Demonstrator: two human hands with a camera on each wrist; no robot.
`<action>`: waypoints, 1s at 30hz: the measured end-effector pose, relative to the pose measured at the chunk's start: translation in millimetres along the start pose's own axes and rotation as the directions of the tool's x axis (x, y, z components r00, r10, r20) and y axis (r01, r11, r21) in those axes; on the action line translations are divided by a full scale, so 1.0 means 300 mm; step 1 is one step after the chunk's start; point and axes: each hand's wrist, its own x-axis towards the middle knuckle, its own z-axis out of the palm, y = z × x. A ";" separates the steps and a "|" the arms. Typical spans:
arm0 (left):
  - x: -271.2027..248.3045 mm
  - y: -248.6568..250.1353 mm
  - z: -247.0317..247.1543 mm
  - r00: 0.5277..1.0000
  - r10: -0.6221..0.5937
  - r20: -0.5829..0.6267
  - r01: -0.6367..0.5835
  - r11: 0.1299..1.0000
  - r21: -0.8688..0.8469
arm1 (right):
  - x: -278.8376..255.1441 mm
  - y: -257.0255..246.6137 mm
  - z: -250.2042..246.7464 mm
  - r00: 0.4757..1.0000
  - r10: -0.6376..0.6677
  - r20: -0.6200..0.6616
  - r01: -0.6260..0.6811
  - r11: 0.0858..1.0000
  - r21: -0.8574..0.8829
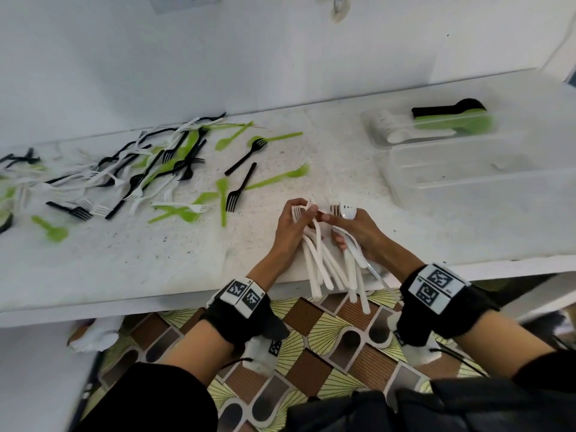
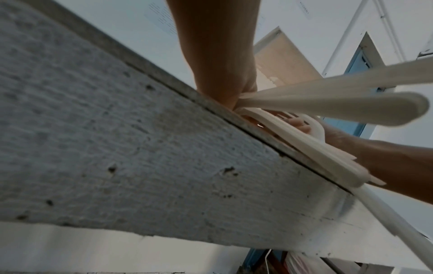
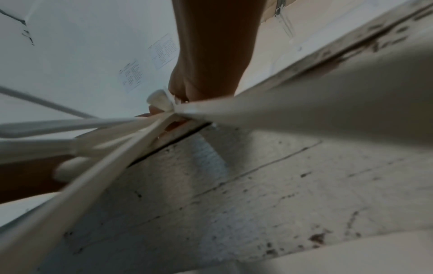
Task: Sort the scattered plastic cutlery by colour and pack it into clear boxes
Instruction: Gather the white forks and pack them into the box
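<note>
White plastic forks (image 1: 327, 260) fill both hands in my head view: the left hand (image 1: 293, 226) grips one bunch, the right hand (image 1: 358, 232) clamps another, hands close together, handles fanning down past the counter (image 1: 156, 260) edge. Scattered cutlery (image 1: 140, 176), black, green and white, lies far left. Right, a clear box (image 1: 430, 126) holds white, green and black pieces, with a second clear box (image 1: 467, 182) nearer me. Left wrist view: the forks (image 2: 304, 103) stick out of the fist (image 2: 225, 83) at the counter edge. Right wrist view, blurry: I see fingers (image 3: 185, 89) pinching fork handles (image 3: 257, 111).
</note>
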 end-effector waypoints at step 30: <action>0.008 0.036 -0.021 0.956 -0.241 0.170 0.295 0.802 -0.520 | 0.032 0.030 -0.017 0.996 -0.007 -0.086 0.016 0.993 0.114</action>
